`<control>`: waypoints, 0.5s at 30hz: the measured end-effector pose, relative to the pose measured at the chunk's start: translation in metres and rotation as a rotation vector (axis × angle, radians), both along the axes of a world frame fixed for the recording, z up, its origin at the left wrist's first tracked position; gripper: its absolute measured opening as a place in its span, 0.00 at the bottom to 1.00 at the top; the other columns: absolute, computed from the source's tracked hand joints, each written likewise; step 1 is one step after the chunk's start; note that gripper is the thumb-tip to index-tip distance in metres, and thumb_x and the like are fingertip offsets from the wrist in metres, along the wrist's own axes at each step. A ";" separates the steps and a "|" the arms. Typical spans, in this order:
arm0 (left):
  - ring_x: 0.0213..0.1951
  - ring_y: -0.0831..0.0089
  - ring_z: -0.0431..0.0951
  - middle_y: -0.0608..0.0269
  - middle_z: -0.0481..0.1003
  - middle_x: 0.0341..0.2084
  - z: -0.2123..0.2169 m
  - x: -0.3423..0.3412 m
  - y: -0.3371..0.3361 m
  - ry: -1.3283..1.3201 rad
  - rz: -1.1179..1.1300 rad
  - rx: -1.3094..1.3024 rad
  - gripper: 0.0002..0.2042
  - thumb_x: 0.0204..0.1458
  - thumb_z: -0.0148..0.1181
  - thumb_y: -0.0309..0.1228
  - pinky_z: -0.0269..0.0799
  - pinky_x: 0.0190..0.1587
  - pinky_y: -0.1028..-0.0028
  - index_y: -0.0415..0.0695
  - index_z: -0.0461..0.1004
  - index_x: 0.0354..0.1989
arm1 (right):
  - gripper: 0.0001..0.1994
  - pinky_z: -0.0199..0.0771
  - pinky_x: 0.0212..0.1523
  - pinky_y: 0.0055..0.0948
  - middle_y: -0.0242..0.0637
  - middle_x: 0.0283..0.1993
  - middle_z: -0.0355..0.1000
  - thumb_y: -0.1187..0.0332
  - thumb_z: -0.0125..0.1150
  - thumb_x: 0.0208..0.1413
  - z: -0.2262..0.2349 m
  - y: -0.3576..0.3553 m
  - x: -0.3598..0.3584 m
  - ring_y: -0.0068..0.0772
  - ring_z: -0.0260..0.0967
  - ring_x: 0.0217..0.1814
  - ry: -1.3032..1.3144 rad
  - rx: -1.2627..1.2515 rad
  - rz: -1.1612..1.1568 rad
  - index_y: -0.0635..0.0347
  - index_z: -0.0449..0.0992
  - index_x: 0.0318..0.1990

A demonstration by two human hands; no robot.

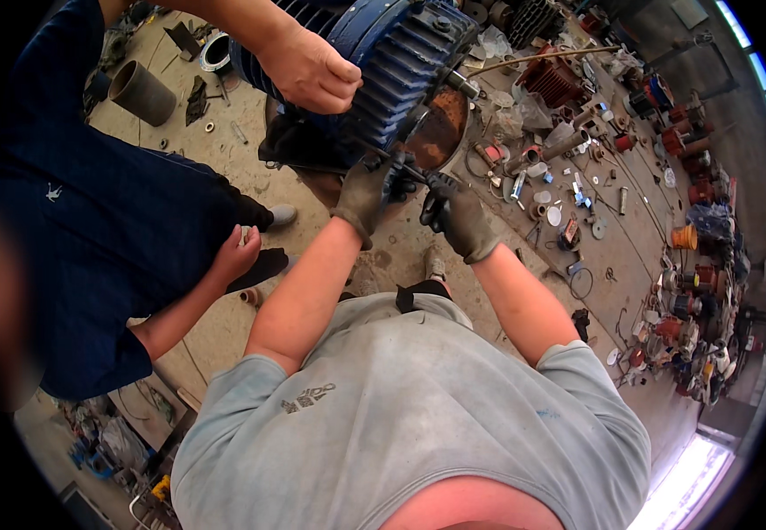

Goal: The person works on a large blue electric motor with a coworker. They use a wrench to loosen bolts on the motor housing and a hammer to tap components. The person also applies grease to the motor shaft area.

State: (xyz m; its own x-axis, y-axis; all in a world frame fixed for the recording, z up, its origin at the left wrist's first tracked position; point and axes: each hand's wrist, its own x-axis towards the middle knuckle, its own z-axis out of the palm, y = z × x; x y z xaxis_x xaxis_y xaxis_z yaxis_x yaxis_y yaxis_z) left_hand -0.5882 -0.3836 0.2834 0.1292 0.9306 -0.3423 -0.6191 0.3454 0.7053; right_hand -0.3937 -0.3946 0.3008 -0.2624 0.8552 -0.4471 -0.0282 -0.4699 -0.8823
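My left hand (365, 196), in a dark work glove, is closed round a dark metal rod (412, 170). My right hand (464, 217), gloved the same way, grips the rod's other end. Whether the rod is a wrench handle I cannot tell. Just beyond my hands is a large blue finned motor housing (396, 75) with a metal shaft (463, 85) sticking out on its right. A rusty round surface (440, 128) shows beside its lower right end. A co-worker's bare hand (319, 78) is closed in front of the blue fins.
The co-worker in dark blue (127, 238) stands close on my left, the other hand (237, 254) holding something small. A wide pipe piece (143, 94) stands at far left. Loose parts, a red finned motor (550, 81) and an orange bucket (684, 237) lie to the right.
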 end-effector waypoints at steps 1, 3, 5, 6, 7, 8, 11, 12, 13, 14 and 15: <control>0.30 0.77 0.82 0.61 0.85 0.37 0.000 0.000 -0.001 -0.016 0.013 0.004 0.13 0.67 0.63 0.36 0.73 0.32 0.77 0.38 0.82 0.49 | 0.16 0.65 0.22 0.25 0.35 0.25 0.75 0.56 0.51 0.73 -0.011 0.004 0.004 0.25 0.67 0.21 0.132 -0.114 -0.037 0.60 0.76 0.46; 0.30 0.77 0.81 0.61 0.85 0.37 0.000 -0.001 -0.003 -0.046 0.038 0.015 0.13 0.67 0.64 0.36 0.74 0.32 0.77 0.39 0.82 0.49 | 0.15 0.63 0.22 0.25 0.35 0.25 0.74 0.57 0.52 0.73 -0.025 0.016 0.015 0.26 0.65 0.20 0.682 -0.486 0.044 0.59 0.76 0.45; 0.30 0.77 0.81 0.62 0.85 0.36 0.000 -0.001 -0.004 -0.034 0.036 0.008 0.12 0.67 0.64 0.36 0.74 0.32 0.77 0.40 0.82 0.50 | 0.14 0.64 0.23 0.27 0.36 0.25 0.74 0.57 0.52 0.73 -0.033 0.020 0.022 0.28 0.66 0.21 0.786 -0.549 0.086 0.59 0.76 0.44; 0.30 0.77 0.81 0.63 0.84 0.35 0.000 -0.003 -0.004 -0.025 0.038 0.004 0.12 0.67 0.64 0.36 0.74 0.32 0.77 0.40 0.82 0.50 | 0.14 0.66 0.24 0.29 0.37 0.26 0.75 0.57 0.52 0.72 -0.021 0.017 0.019 0.29 0.68 0.22 0.615 -0.431 0.088 0.59 0.76 0.44; 0.30 0.77 0.81 0.63 0.84 0.35 -0.004 -0.006 -0.003 0.005 0.034 0.000 0.12 0.67 0.64 0.35 0.74 0.32 0.77 0.40 0.81 0.50 | 0.14 0.68 0.25 0.30 0.37 0.27 0.75 0.57 0.53 0.72 -0.004 0.012 0.014 0.31 0.70 0.23 0.443 -0.312 0.091 0.60 0.76 0.44; 0.31 0.77 0.81 0.63 0.84 0.35 -0.011 -0.008 0.000 0.036 0.027 -0.002 0.12 0.67 0.63 0.35 0.74 0.32 0.77 0.40 0.81 0.51 | 0.14 0.70 0.26 0.32 0.38 0.28 0.76 0.57 0.53 0.72 0.013 0.008 0.009 0.32 0.71 0.24 0.271 -0.192 0.090 0.60 0.76 0.43; 0.31 0.77 0.82 0.63 0.84 0.36 -0.019 -0.003 0.001 0.234 0.032 0.213 0.12 0.67 0.62 0.34 0.74 0.32 0.77 0.40 0.81 0.51 | 0.15 0.76 0.29 0.38 0.42 0.30 0.79 0.57 0.55 0.70 0.033 -0.003 0.002 0.37 0.77 0.27 -0.285 0.393 0.099 0.61 0.76 0.44; 0.31 0.77 0.82 0.63 0.84 0.36 -0.018 -0.002 0.001 0.227 0.034 0.211 0.12 0.68 0.62 0.34 0.74 0.32 0.77 0.40 0.81 0.52 | 0.15 0.78 0.31 0.40 0.44 0.30 0.79 0.57 0.57 0.69 0.033 -0.008 0.001 0.40 0.79 0.29 -0.498 0.730 0.114 0.61 0.76 0.45; 0.32 0.76 0.82 0.63 0.84 0.37 -0.017 -0.001 0.001 0.220 0.037 0.208 0.12 0.68 0.62 0.34 0.75 0.33 0.77 0.40 0.81 0.52 | 0.15 0.79 0.33 0.42 0.45 0.31 0.80 0.57 0.59 0.68 0.033 -0.008 0.002 0.42 0.80 0.30 -0.648 0.905 0.166 0.62 0.77 0.46; 0.32 0.76 0.82 0.63 0.84 0.37 -0.015 -0.002 0.003 0.124 0.038 0.096 0.11 0.68 0.62 0.33 0.75 0.33 0.77 0.40 0.81 0.52 | 0.16 0.80 0.34 0.44 0.46 0.31 0.81 0.57 0.61 0.66 0.033 -0.006 0.003 0.44 0.81 0.31 -0.803 1.085 0.193 0.62 0.77 0.47; 0.33 0.76 0.82 0.62 0.84 0.38 -0.014 -0.004 0.003 0.030 0.039 -0.019 0.11 0.68 0.61 0.33 0.75 0.34 0.77 0.40 0.81 0.52 | 0.17 0.80 0.35 0.46 0.47 0.32 0.81 0.57 0.63 0.65 0.032 -0.001 0.008 0.45 0.81 0.31 -0.893 1.099 0.258 0.63 0.78 0.49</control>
